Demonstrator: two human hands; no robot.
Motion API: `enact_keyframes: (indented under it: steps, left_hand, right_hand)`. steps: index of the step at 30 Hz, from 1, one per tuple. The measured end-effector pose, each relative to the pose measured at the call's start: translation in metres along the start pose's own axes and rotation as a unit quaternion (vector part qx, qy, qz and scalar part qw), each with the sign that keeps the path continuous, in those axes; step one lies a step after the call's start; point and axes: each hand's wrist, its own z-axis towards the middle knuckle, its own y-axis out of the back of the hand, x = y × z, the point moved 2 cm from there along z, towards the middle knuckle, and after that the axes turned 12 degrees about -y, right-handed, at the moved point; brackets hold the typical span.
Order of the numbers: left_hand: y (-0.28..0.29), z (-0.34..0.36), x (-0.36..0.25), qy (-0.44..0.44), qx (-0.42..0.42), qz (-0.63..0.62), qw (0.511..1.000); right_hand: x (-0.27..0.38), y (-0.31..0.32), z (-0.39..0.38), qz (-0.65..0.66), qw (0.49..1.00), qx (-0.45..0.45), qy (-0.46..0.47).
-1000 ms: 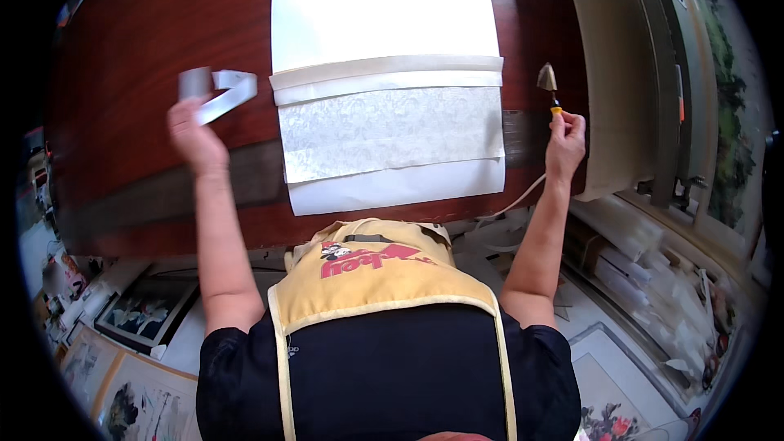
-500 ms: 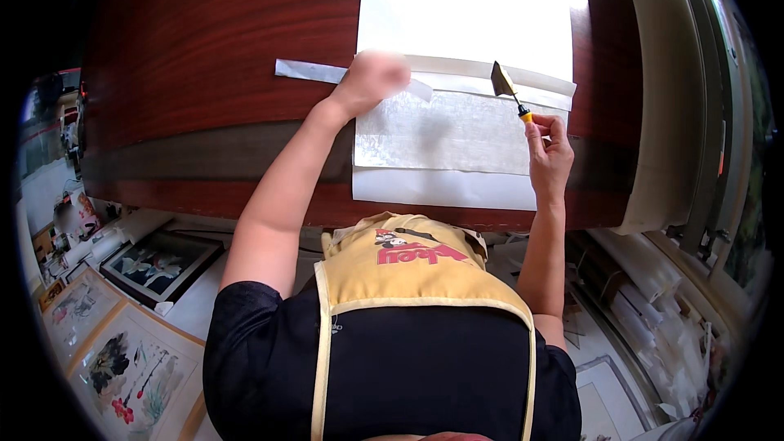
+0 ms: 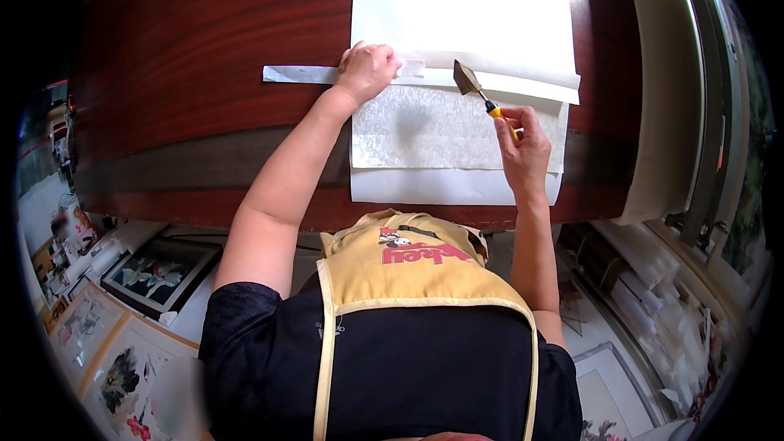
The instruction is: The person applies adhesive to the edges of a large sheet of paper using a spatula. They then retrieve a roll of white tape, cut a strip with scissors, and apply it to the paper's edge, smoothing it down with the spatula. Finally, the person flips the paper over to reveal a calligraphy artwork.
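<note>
My left hand (image 3: 367, 72), fingers curled, holds a long pale strip (image 3: 298, 74) against the white paper (image 3: 465, 4). The strip lies horizontally, its left part over the dark wood. Lower on the paper is a mottled, silvery-white sheet (image 3: 457, 143), with a pale band (image 3: 539, 86) along its upper edge. My right hand (image 3: 523, 147) grips a small tool with a yellow-and-black handle and a flat, trowel-shaped metal head (image 3: 465, 76). The head is just above the pale band, to the right of my left fingers; whether it touches cannot be told.
The reddish wooden table (image 3: 180, 49) has a dark lengthwise band (image 3: 147, 159). At the right stand a beige panel (image 3: 653, 57) and metal rails (image 3: 706, 114). Below are framed paintings (image 3: 155, 273) and rolled white papers (image 3: 653, 310). I wear a yellow apron (image 3: 416, 278).
My left hand has moved inward onto the paper, and the strip it held looped in the air now lies straight. My right hand has brought the metal head leftward, over the paper.
</note>
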Motion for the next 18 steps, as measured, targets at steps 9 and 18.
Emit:
enact_keyframes:
  steps: [9, 18]
  left_hand:
    - [0.043, -0.025, -0.056, 0.078, -0.067, -0.472, 0.876]
    - [0.043, -0.066, -0.119, 0.114, -0.139, -0.632, 0.754]
  right_hand:
    - [0.020, -0.016, 0.003, 0.328, 0.906, 0.145, -0.225]
    - [0.071, -0.024, 0.002, 0.447, 0.857, 0.185, -0.179]
